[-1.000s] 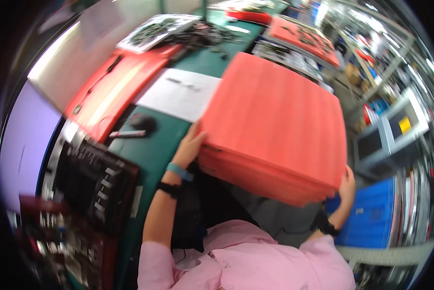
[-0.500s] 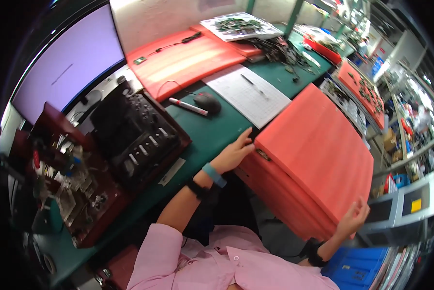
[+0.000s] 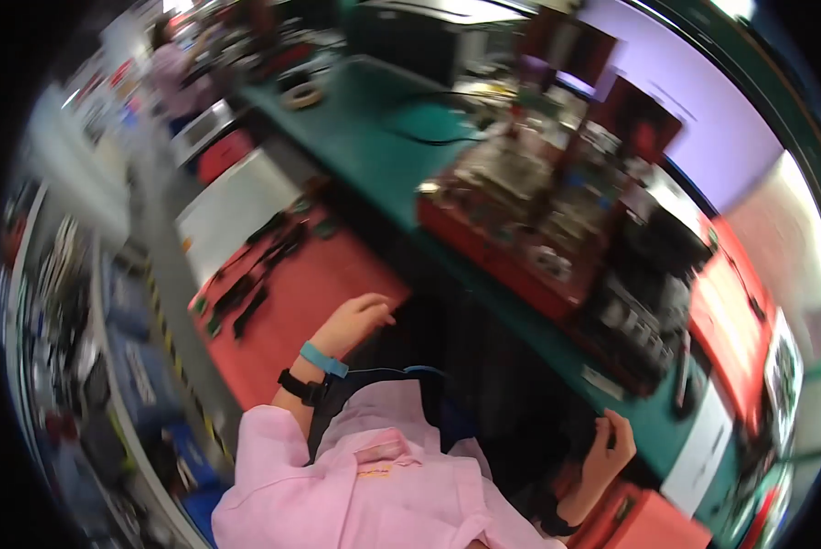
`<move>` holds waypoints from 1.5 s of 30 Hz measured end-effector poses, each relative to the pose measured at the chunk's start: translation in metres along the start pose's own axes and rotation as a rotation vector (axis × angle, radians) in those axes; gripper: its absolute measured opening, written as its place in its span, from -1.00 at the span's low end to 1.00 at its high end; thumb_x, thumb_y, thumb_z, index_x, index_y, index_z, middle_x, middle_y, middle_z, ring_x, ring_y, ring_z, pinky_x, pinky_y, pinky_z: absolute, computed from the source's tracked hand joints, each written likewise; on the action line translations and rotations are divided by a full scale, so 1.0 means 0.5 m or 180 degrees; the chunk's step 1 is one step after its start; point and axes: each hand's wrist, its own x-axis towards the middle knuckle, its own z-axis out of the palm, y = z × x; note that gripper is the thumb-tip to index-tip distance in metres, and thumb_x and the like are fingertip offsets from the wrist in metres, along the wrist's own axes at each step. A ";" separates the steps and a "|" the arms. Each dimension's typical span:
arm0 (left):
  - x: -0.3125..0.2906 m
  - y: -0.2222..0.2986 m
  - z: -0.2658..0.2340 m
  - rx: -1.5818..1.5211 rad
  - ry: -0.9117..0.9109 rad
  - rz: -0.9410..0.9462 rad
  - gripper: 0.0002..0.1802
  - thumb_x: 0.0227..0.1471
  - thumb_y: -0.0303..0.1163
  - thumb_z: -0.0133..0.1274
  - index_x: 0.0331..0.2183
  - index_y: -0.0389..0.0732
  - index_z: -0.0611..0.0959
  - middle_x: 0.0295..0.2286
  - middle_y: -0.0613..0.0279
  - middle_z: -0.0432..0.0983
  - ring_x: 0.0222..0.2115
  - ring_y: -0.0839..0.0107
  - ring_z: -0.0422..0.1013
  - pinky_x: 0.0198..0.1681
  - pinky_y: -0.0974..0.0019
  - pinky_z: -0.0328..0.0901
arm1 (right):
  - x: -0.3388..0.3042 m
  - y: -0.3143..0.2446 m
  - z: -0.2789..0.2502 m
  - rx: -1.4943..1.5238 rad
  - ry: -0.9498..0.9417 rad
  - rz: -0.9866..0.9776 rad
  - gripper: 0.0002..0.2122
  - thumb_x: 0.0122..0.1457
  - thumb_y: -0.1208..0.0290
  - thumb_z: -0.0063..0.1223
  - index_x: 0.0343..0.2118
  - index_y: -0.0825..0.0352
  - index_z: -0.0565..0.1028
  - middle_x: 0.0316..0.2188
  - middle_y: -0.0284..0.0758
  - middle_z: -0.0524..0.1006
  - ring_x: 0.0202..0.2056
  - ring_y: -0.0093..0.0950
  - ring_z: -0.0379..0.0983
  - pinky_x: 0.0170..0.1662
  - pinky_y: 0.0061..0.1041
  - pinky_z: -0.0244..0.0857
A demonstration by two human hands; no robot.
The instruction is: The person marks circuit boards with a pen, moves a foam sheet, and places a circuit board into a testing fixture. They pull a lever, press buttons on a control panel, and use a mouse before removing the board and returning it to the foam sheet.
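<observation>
Red foam-like material lies by both of your hands. Your left hand (image 3: 354, 328) has its fingers loosely extended and grips nothing; it overlaps the near right corner of a red sheet (image 3: 342, 274), though you can't tell from this angle whether it touches. Black cables (image 3: 238, 291) with small green ends lie on that sheet, just beyond and left of your fingers. Your right hand (image 3: 609, 451) is half open, fingers slightly curled, with nothing in it; a red stack (image 3: 664, 523) sits just below and right of it. On your left wrist is a blue wristband (image 3: 322, 359), and a thin blue cord (image 3: 394, 370) appears to run from it across your lap. Farther out, beyond your right hand, stand a black tray of metal pieces (image 3: 634, 322) and a dark red fixture (image 3: 502, 252) on the green bench (image 3: 360, 151). Well past your left hand, a co-worker in pink (image 3: 174, 80) is blurred.

A low sweep of your left hand could drag the sheet's corner and shift the cables; a long reach could pull the cord taut or snag it.

Half a second ago both hands were at the red stack; now only your right is near it, and your view has swung left onto the cable-laden sheet.
</observation>
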 end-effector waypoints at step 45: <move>-0.075 0.025 -0.262 -0.0753 0.0994 0.0582 -0.74 0.09 -0.37 0.00 -0.39 -0.39 0.64 -0.62 0.19 0.52 -0.65 0.50 0.39 -0.55 0.47 0.28 | 0.235 -0.364 0.261 0.0882 -0.2055 -0.1879 -0.77 -0.08 0.71 0.03 -0.30 0.42 0.49 -0.40 -0.23 0.48 -0.48 -0.46 0.42 -0.39 -0.58 0.29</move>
